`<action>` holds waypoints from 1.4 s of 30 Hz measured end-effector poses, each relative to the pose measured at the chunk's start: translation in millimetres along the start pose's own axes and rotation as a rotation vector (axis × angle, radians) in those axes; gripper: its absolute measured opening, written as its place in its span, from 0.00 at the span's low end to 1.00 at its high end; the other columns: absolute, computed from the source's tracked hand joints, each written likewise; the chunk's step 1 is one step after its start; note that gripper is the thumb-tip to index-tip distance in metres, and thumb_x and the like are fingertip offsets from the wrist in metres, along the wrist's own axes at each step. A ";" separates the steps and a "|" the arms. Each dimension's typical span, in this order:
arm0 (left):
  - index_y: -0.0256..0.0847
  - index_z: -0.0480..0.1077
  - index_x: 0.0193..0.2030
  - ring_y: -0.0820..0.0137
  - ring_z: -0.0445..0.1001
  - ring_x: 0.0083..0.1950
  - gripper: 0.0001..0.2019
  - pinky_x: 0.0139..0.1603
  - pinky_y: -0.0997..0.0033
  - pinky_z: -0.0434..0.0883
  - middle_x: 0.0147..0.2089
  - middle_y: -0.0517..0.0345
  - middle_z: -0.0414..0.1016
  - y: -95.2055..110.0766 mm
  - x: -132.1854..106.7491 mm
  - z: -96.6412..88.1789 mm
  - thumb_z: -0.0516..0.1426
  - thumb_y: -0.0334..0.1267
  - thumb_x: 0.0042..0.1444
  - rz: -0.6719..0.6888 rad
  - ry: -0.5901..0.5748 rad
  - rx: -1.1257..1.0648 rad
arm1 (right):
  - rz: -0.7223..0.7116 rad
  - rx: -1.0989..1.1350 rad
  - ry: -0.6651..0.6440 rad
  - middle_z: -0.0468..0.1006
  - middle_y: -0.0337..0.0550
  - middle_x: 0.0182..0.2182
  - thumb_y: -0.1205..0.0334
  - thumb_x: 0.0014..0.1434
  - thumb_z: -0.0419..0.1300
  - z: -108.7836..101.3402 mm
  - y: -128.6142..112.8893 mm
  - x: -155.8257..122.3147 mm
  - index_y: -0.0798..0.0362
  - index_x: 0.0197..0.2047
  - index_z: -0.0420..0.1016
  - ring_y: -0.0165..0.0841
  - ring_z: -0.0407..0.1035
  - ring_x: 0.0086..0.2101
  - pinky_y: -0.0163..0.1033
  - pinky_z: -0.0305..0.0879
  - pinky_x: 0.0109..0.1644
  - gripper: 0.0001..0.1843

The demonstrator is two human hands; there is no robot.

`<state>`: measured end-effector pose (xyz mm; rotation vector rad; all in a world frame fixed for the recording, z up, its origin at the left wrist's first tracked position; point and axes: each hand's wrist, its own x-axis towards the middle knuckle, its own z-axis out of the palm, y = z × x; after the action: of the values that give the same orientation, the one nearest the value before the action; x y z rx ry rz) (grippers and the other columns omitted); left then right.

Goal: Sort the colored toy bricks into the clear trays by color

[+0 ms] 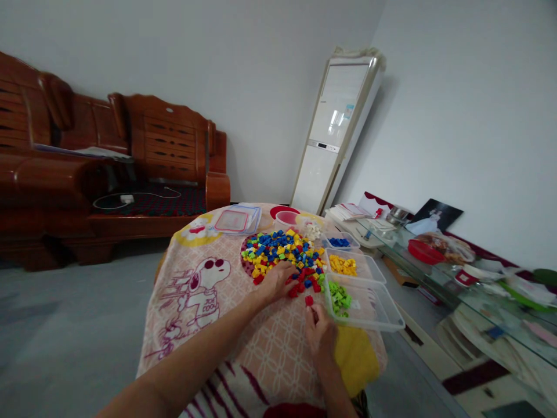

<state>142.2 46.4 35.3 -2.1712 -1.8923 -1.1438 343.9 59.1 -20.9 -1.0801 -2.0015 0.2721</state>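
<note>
A heap of small coloured bricks (281,249) lies on a table covered with a pink cartoon-dog cloth (204,290). My left hand (278,281) rests at the near edge of the heap, fingers curled among red bricks (300,285). My right hand (321,331) sits just below a single red brick (309,300), fingers drawn together near it; whether they grip anything is hidden. To the right stand clear plastic tubs: one with green bricks (339,296), one with yellow bricks (343,265), one with blue bricks (339,242).
Clear tub lids (237,220) and a red-rimmed container (285,216) lie at the table's far side. A wooden sofa (108,168) stands at left, a tall air conditioner (337,128) behind, and a cluttered glass shelf (456,261) at right.
</note>
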 end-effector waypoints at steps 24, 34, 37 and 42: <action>0.43 0.70 0.52 0.51 0.56 0.66 0.22 0.66 0.35 0.44 0.63 0.45 0.63 27.6 57.0 54.5 0.60 0.42 0.48 0.096 -0.223 0.259 | -0.086 0.046 0.008 0.65 0.34 0.17 0.58 0.61 0.50 -8.6 -4.5 -1.2 0.52 0.19 0.62 0.26 0.57 0.20 0.33 0.48 0.26 0.19; 0.40 0.75 0.38 0.51 0.56 0.67 0.10 0.66 0.40 0.47 0.65 0.44 0.63 15.9 45.2 29.3 0.61 0.36 0.47 0.005 -0.178 0.179 | -0.035 0.061 -0.005 0.64 0.33 0.17 0.60 0.59 0.50 -7.1 -2.7 -3.5 0.52 0.19 0.63 0.27 0.58 0.20 0.32 0.50 0.27 0.17; 0.42 0.76 0.36 0.52 0.55 0.68 0.08 0.67 0.41 0.47 0.66 0.47 0.62 22.7 48.2 33.5 0.62 0.40 0.48 0.051 -0.201 0.137 | -0.026 0.076 -0.020 0.63 0.33 0.17 0.60 0.59 0.50 -9.0 -2.0 -3.1 0.52 0.19 0.63 0.27 0.58 0.20 0.32 0.50 0.27 0.17; 0.43 0.77 0.32 0.51 0.52 0.69 0.06 0.67 0.38 0.44 0.67 0.51 0.60 30.1 48.1 47.6 0.64 0.41 0.47 0.111 -0.272 0.183 | -0.041 0.146 -0.094 0.63 0.33 0.18 0.60 0.58 0.51 -14.1 1.8 -4.4 0.52 0.20 0.63 0.27 0.58 0.21 0.32 0.50 0.26 0.16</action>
<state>191.0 102.0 39.5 -2.3905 -1.8555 -0.6558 356.8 54.2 -15.4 -0.9490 -2.0499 0.4477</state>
